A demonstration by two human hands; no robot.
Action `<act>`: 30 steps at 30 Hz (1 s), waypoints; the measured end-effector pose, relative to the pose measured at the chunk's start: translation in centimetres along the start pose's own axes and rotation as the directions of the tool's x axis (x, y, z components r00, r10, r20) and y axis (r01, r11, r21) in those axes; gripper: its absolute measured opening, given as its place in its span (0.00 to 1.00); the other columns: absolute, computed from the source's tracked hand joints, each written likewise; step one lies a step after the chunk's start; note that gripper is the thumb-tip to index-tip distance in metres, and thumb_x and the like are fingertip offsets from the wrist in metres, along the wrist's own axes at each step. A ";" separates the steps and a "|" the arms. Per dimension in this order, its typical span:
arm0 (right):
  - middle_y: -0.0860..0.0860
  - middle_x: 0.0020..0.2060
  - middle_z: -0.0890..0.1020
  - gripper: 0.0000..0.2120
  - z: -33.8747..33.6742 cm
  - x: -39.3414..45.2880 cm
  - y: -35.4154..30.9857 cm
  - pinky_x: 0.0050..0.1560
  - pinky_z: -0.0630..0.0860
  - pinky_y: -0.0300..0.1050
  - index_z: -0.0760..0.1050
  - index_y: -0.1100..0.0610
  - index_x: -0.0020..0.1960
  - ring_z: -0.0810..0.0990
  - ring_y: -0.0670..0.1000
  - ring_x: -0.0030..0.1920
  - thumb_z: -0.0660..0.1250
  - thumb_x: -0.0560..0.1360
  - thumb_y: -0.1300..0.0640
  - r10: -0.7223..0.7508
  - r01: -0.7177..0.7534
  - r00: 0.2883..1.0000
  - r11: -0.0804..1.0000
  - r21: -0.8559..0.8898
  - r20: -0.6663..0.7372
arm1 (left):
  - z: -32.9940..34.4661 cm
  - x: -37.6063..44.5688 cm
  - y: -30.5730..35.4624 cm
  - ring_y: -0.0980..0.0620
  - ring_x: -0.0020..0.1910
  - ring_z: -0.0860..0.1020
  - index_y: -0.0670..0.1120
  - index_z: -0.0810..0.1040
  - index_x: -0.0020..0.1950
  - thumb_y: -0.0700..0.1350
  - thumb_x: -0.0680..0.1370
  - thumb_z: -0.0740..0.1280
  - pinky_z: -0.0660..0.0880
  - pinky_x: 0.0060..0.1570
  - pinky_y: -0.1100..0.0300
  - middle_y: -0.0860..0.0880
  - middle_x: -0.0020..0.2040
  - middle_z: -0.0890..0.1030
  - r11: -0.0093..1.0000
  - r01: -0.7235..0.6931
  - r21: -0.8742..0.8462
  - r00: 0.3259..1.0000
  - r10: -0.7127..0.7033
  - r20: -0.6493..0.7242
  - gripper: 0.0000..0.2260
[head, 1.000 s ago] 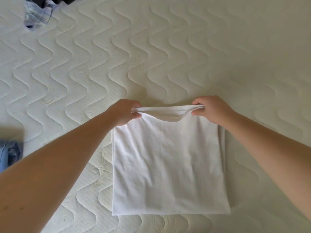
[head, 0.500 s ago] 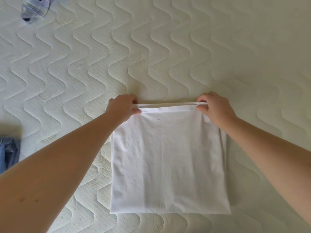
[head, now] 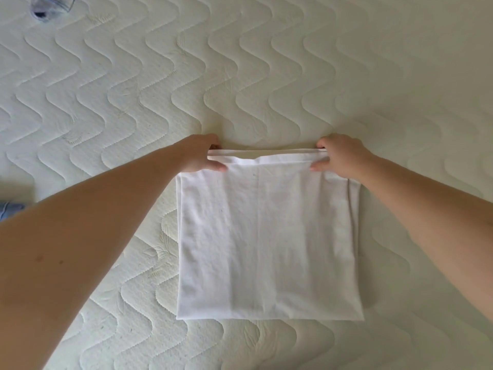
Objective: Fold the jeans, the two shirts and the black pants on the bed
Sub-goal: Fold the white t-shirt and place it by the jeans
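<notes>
A white shirt (head: 266,236), folded into a rough square, lies flat on the quilted cream bed (head: 240,76) in front of me. My left hand (head: 200,154) pinches the far left corner of its top layer, thumb on top. My right hand (head: 338,156) pinches the far right corner the same way. The far edge is pulled straight and taut between both hands, just above the layers beneath. A bit of blue jeans (head: 9,209) shows at the left edge. A checked shirt (head: 50,6) peeks in at the top left corner.
The wavy-quilted mattress stretches wide beyond and to the right of the white shirt. No black pants are in view.
The sagging far edge of the white shirt has been drawn straight and carried a little farther from me. My view has tilted down, so the checked shirt shows less.
</notes>
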State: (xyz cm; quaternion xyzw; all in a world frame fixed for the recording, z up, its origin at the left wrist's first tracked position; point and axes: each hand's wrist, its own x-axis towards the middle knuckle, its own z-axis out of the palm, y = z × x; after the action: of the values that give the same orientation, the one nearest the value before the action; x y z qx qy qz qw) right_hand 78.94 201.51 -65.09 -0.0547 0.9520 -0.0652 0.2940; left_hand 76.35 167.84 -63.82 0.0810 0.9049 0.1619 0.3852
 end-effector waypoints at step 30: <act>0.54 0.43 0.86 0.15 -16.5 -23.0 -4.4 0.39 0.70 0.46 0.83 0.48 0.56 0.82 0.59 0.41 0.72 0.72 0.61 -0.131 0.184 0.810 0.982 0.035 -0.572 | -11.7 -24.8 8.1 0.47 0.27 0.72 0.50 0.80 0.45 0.49 0.76 0.72 0.67 0.30 0.59 0.52 0.27 0.73 0.897 -0.151 0.415 0.746 0.378 -0.548 0.04</act>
State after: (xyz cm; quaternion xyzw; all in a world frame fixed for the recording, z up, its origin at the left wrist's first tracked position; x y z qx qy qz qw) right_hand 88.75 201.95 -38.13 -0.0982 0.9846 -0.1448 -0.0062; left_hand 85.21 165.97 -36.70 0.2193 0.9727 0.0724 0.0212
